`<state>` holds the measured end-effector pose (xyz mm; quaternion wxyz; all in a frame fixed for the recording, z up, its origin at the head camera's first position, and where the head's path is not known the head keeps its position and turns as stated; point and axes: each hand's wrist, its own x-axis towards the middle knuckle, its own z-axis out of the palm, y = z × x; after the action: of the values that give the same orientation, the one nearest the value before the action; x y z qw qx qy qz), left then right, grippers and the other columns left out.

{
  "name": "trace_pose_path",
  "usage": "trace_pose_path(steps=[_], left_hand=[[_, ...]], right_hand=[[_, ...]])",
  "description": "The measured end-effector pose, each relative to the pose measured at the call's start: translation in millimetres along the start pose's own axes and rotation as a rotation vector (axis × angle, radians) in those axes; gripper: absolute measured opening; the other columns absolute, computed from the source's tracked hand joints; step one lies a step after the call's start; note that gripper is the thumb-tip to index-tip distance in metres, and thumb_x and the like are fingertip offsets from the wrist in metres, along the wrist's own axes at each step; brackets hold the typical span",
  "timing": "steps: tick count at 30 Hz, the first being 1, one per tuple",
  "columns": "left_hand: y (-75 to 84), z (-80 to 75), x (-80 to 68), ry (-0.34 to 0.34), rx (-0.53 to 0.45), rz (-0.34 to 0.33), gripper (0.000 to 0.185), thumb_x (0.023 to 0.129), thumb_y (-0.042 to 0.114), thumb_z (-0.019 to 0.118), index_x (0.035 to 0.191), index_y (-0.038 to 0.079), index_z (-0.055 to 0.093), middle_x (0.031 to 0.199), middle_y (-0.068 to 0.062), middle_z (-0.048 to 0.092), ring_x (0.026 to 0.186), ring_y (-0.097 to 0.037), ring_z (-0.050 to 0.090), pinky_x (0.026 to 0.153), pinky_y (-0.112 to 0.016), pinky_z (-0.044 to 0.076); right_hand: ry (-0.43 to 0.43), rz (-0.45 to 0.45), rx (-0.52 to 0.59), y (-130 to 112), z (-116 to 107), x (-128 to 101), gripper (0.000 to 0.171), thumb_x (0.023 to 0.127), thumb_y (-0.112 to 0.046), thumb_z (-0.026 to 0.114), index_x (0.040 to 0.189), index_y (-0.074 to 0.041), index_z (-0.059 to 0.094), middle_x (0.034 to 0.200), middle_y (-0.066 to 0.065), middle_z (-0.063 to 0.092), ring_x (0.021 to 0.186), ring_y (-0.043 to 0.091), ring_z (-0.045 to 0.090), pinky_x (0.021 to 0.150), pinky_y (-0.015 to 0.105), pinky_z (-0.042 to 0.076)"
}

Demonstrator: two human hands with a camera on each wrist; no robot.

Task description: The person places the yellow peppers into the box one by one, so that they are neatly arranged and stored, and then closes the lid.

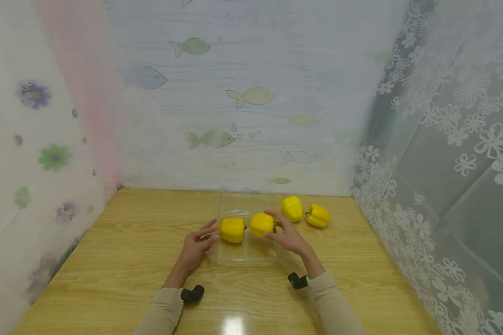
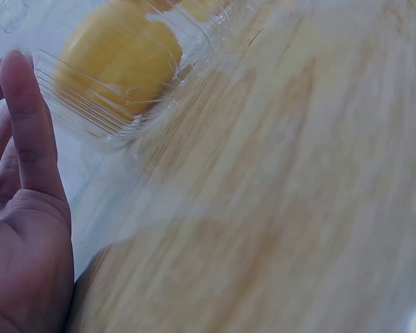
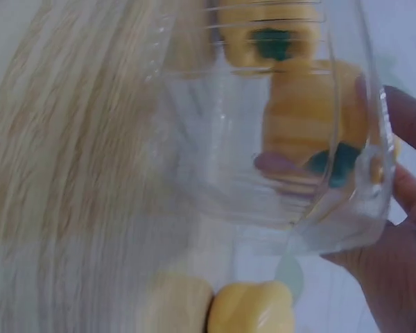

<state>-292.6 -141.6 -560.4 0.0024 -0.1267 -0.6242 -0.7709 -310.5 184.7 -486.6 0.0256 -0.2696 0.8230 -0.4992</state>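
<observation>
Lying on a wooden surface (image 1: 130, 242) near its far edge, a clear plastic clamshell container (image 1: 243, 253) holds two yellow bell peppers side by side: a left pepper (image 1: 232, 230) and a right pepper (image 1: 262, 224). The container is hard to make out from the head view; only faint edges and glare mark its tray and its raised lid toward the back wall. The right hand (image 1: 288, 236) curls over the right pepper, fingers (image 1: 272, 214) bent round it across the top and thumb at its near side, the grasp partly hidden by the hand's own back. The right wrist view is blurred and looks through the curved plastic, where a pepper with a dark green stem and a fingertip show only as distorted shapes. The left hand (image 1: 198, 243) rests at the container's left side just beside the left pepper, fingers extended and relaxed, gripping nothing; whether they touch the plastic cannot be told. In the left wrist view the left hand is cut off at the frame edge, one straight finger lying beside the ribbed container wall with a pepper (image 2: 121, 59) blurred behind it. Two further yellow peppers sit outside the container to the right, one upright (image 1: 292, 208) and one on its side (image 1: 317, 215), close together. Enclosing the surface: a back curtain printed with fish (image 1: 251, 96), a left curtain with flowers (image 1: 54, 157), a right translucent sheet with white flowers (image 1: 457, 139). Beige sleeves (image 1: 331, 302) cover both forearms.
</observation>
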Motion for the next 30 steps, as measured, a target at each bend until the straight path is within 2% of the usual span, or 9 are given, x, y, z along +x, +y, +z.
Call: trace_pose_path(steps=[8,16,23,30], left_hand=[[-0.6,-0.2,-0.5,0.002,-0.002,0.000,0.043,0.094,0.006,0.073,0.132,-0.011,0.062,0.160,-0.010,0.043,0.080,-0.008,0.063,0.058,-0.019,0.052],[-0.7,-0.3,-0.6,-0.015,0.018,0.026,0.044,0.095,0.007,0.071,0.134,-0.012,0.060,0.161,-0.014,0.040,0.092,-0.006,0.067,0.059,-0.019,0.052],[-1.7,-2.4,0.0,-0.020,0.001,0.011,0.043,0.095,0.006,0.072,0.134,-0.011,0.061,0.161,-0.012,0.041,0.092,-0.008,0.067,0.059,-0.019,0.052],[-1.4,-1.9,-0.8,-0.022,0.002,0.020,0.044,0.095,0.006,0.071,0.133,-0.012,0.060,0.161,-0.012,0.040,0.091,-0.009,0.067,0.058,-0.019,0.052]], right_hand=[[-0.022,0.054,0.010,-5,0,4,0.062,0.095,-0.003,0.071,0.151,-0.003,0.045,0.158,0.021,0.040,0.148,0.040,0.031,0.119,0.062,0.025],[-0.048,0.057,0.005,-7,2,9,0.063,0.093,0.000,0.071,0.150,0.004,0.044,0.157,0.024,0.041,0.148,0.042,0.032,0.119,0.063,0.024],[-0.050,0.090,-0.001,-6,7,12,0.063,0.092,-0.001,0.072,0.150,-0.001,0.047,0.157,0.023,0.042,0.147,0.042,0.032,0.118,0.064,0.023],[-0.074,0.144,0.008,-3,10,17,0.065,0.092,0.000,0.072,0.150,0.002,0.045,0.158,0.022,0.041,0.149,0.041,0.030,0.120,0.062,0.022]])
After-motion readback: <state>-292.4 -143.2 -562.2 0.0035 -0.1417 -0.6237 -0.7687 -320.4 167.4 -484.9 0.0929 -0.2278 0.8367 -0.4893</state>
